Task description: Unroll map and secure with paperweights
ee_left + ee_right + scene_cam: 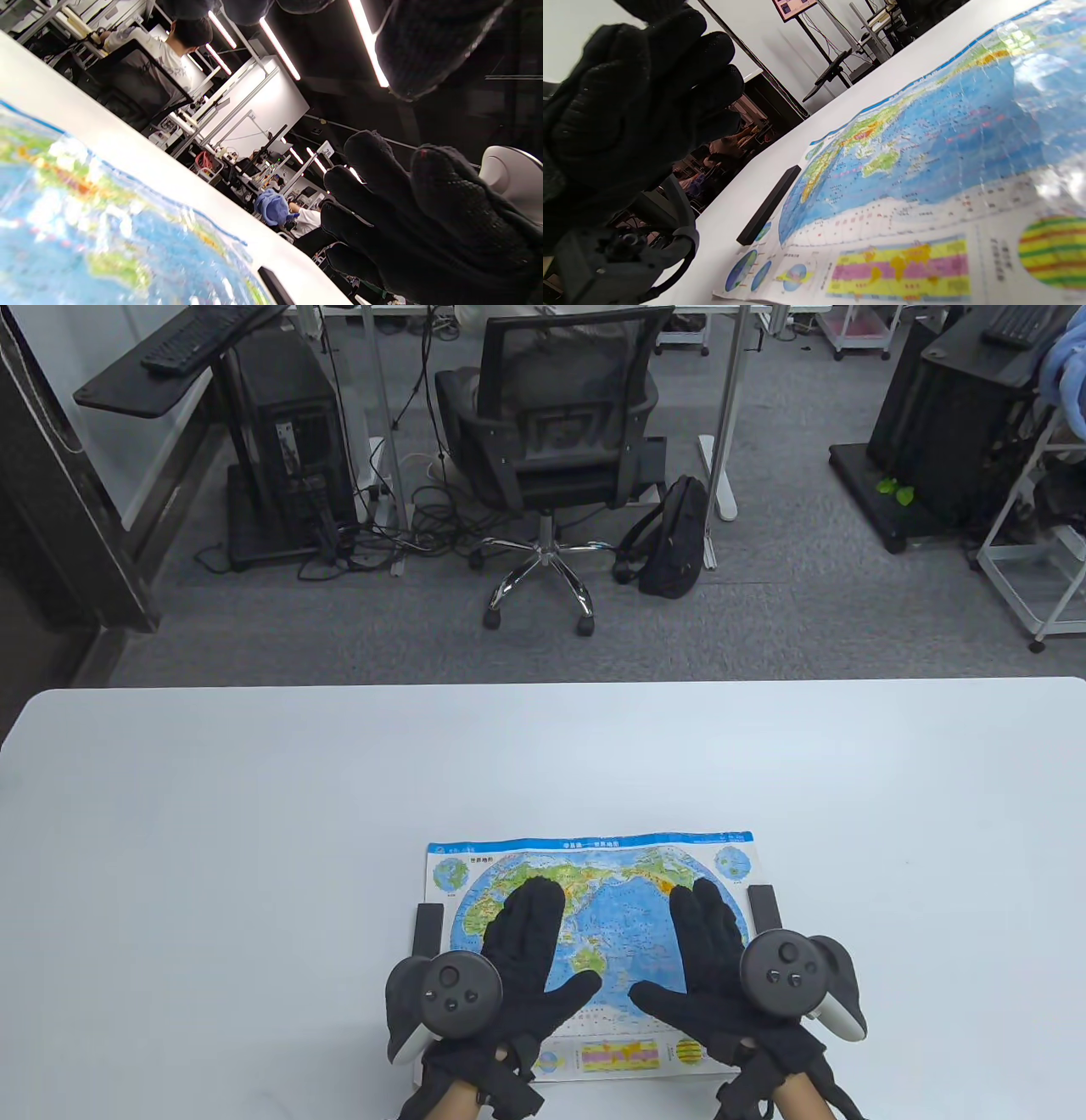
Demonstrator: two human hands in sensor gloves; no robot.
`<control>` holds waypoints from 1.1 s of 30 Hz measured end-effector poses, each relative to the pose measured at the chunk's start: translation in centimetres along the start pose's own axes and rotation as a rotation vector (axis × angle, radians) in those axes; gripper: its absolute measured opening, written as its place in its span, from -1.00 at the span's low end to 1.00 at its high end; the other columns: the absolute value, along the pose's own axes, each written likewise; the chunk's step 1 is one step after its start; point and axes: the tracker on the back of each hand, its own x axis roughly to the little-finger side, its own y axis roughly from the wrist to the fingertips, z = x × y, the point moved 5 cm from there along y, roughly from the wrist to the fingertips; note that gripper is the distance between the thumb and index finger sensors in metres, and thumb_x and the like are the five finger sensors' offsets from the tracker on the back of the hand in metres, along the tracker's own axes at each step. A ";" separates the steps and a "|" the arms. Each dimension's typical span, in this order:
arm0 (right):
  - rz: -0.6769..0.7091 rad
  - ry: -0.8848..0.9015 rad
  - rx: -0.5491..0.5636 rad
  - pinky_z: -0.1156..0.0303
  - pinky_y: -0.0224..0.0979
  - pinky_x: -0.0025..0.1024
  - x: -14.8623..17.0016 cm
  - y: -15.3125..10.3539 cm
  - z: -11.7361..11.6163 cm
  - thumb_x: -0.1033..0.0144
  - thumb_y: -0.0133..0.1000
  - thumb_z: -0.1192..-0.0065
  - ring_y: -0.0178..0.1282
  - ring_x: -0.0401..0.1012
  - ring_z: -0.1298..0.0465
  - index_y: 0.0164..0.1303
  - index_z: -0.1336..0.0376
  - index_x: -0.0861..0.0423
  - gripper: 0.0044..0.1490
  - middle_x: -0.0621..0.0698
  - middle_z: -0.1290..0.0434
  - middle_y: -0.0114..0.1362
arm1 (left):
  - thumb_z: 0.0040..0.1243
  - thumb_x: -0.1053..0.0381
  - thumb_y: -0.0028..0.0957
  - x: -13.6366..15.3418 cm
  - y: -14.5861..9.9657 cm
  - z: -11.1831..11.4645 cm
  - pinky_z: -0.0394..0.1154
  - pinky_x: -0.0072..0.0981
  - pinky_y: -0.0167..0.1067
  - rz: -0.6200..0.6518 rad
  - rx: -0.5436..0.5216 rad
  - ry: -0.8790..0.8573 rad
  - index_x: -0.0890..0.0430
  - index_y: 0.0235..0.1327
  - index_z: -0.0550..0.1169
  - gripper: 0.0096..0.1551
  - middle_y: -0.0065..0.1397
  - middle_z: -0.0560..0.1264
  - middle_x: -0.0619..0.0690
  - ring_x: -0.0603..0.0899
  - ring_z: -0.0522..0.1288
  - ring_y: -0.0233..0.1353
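Both black-gloved hands, left hand (pixel 530 959) and right hand (pixel 704 959), were spread flat, gripping nothing, on the unrolled glossy world map (pixel 624 908); black bar paperweights (pixel 428 926) lay at its 9 and 3 o'clock edges; its title print was unreadable.

Bright, even light over my table; ceiling strip lights (pixel 280 48) glare, and the glossy world map (pixel 925 140) blurs close up.

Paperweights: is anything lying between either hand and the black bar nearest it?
Nothing visible. The left paperweight lies at the map's left edge beside the left hand; the right paperweight lies at the right edge beside the right hand. Both hands are spread over the map.
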 end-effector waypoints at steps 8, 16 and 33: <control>-0.036 0.038 -0.040 0.24 0.24 0.59 2.6 0.0 -2.1 -0.16 0.22 -0.10 0.38 0.53 0.39 0.50 0.52 0.12 0.17 0.46 0.56 0.52 | 0.14 -0.36 0.07 2.3 -0.6 1.9 0.03 0.44 0.35 -0.047 0.070 0.012 0.04 0.58 -0.10 0.07 0.66 -0.10 0.24 0.45 -0.05 0.58; -0.090 0.019 -0.071 0.23 0.25 0.58 4.0 0.1 -3.3 -0.16 0.21 -0.10 0.39 0.52 0.38 0.50 0.51 0.12 0.16 0.45 0.54 0.53 | 0.14 -0.37 0.07 3.1 -0.6 3.4 0.02 0.44 0.35 -0.075 0.134 0.018 0.04 0.58 -0.11 0.08 0.66 -0.10 0.24 0.45 -0.06 0.57; -0.090 0.001 -0.057 0.23 0.27 0.56 4.1 0.1 -3.2 -0.17 0.21 -0.10 0.40 0.51 0.38 0.50 0.50 0.11 0.16 0.44 0.54 0.54 | 0.14 -0.36 0.07 3.4 -0.6 3.4 0.02 0.43 0.35 -0.076 0.130 -0.012 0.05 0.58 -0.11 0.08 0.65 -0.10 0.24 0.46 -0.06 0.57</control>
